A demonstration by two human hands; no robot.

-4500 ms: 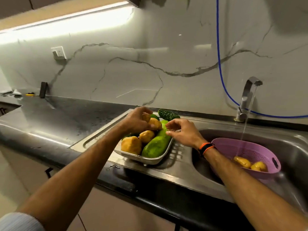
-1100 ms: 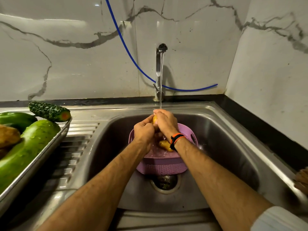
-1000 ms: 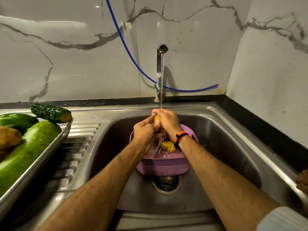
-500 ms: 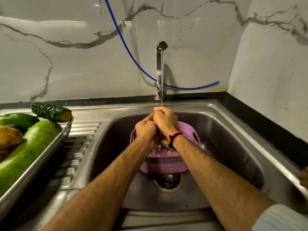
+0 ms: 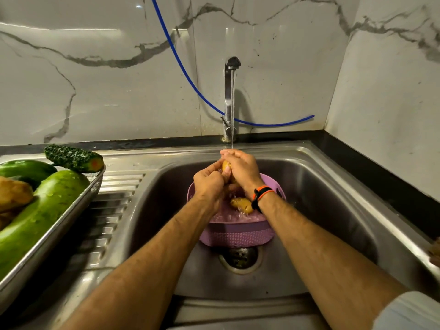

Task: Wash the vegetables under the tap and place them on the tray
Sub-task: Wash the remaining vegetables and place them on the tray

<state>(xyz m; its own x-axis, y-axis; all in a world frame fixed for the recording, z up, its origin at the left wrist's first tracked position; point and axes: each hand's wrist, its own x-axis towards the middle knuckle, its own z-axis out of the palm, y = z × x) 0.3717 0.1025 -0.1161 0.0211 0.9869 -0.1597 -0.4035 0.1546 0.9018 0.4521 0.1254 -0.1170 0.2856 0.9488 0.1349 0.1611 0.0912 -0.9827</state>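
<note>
**Both hands hold one potato under the running tap**

Since half a second ago the hands have barely shifted: they stay cupped together under the stream, while the second potato lying in the colander now shows more fully between the wrists.

At the left edge of the counter, a steel tray (image 5: 71,217) sits on the ribbed drainboard (image 5: 112,210), its right corner overhanging the ribs. On the tray lie a long pale green gourd (image 5: 40,217), a darker green vegetable (image 5: 26,169) behind it, a brownish potato (image 5: 13,194) at the far left, and a bumpy bitter gourd (image 5: 71,158) resting across the tray's back rim.

Over the sink (image 5: 345,210), the left hand (image 5: 208,186) curls its fingers around a yellow potato (image 5: 225,166) from the left, thumb pressing its side. The right hand (image 5: 241,169), with an orange and black band (image 5: 260,195) at the wrist, wraps over the same potato from the right, so only a small part of it shows between them. Water from the tap (image 5: 229,96) at the back edge of the sink falls onto the right hand's knuckles.

Below the hands a purple colander (image 5: 238,231) stands in the basin just behind the drain (image 5: 239,258), with another potato (image 5: 241,204) lying wet inside it. A blue hose (image 5: 181,67) runs down the marble wall behind the tap.
</note>
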